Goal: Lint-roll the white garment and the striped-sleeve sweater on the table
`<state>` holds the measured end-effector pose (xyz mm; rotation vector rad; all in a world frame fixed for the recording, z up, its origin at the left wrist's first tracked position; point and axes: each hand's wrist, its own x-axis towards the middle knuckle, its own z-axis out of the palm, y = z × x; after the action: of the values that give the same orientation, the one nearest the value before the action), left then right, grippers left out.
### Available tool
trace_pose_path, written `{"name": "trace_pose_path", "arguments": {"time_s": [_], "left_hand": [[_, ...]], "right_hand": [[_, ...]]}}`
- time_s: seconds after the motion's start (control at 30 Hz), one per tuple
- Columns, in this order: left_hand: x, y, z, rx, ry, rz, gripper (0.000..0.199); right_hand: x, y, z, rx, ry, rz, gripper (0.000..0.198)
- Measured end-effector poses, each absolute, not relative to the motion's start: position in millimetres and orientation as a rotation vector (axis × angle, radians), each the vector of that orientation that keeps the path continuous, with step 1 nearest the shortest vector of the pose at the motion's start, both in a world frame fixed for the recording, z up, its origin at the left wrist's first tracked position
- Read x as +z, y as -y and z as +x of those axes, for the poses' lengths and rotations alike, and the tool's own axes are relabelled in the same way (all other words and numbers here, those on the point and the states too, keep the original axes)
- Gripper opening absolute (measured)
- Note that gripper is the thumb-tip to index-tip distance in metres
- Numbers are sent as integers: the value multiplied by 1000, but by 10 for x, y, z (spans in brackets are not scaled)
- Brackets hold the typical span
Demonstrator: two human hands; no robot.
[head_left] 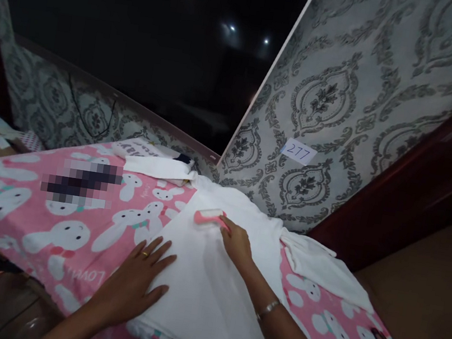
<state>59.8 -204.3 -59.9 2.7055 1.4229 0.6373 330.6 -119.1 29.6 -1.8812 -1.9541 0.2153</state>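
A white long-sleeved top [209, 280] lies spread out on a pink cloth [84, 267] printed with white rabbits. My right hand [237, 243] grips the pink handle of a lint roller [208, 215], whose pale roll is over the upper part of the top. Flat on the top's left edge rests my left hand [140, 275], fingers spread, with a ring on one finger. One white sleeve [158, 167] stretches out at the far left, the other sleeve [326, 266] to the right.
A large dark screen [135, 37] hangs on the patterned wall behind the covered surface. A paper label [299, 151] reading 277 is stuck there. Folded printed clothing [139, 148] lies at the back. Dark red wood trim [414, 158] stands at right. A blurred patch covers a dark item at left.
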Motion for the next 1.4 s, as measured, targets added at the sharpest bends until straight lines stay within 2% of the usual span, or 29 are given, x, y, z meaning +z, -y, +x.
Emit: {"name": "trace_pose_path", "arguments": {"time_s": [0.13,0.37,0.53,0.7,0.9,1.03,1.13,1.27,1.4], "left_hand": [[-652,2036,588,670,-1437,2726,56],[-693,2035,563,673,-1458,2766,55],[-741,1987,546,735,-1450,2769,54],[-727,1918,545,711,-1419,2766,55],[-784,1881,526,705,-1400,2768,56],[-780,1804,475,630,-1407,2687,56],[-537,1605,587,530,-1460,2546,54],[20,1211,1110,500,-1443,2453,61],[239,899,1647,300,-1542,2510,69]], "right_hand": [[231,1115,3345,257,1963,-1895,46],[319,170,2716,325,1929,-1797,45],[339,-76,2798,339,1903,-1686,42],[241,358,3529,328,1907,-1657,44],[145,1589,4686,385,2010,-1607,43],[293,2494,5382,510,1990,-1733,45],[553,2962,5705,594,1960,-1881,42],[837,2973,5685,496,1941,-2001,40],[738,2323,5205,208,1784,-1957,46]]}}
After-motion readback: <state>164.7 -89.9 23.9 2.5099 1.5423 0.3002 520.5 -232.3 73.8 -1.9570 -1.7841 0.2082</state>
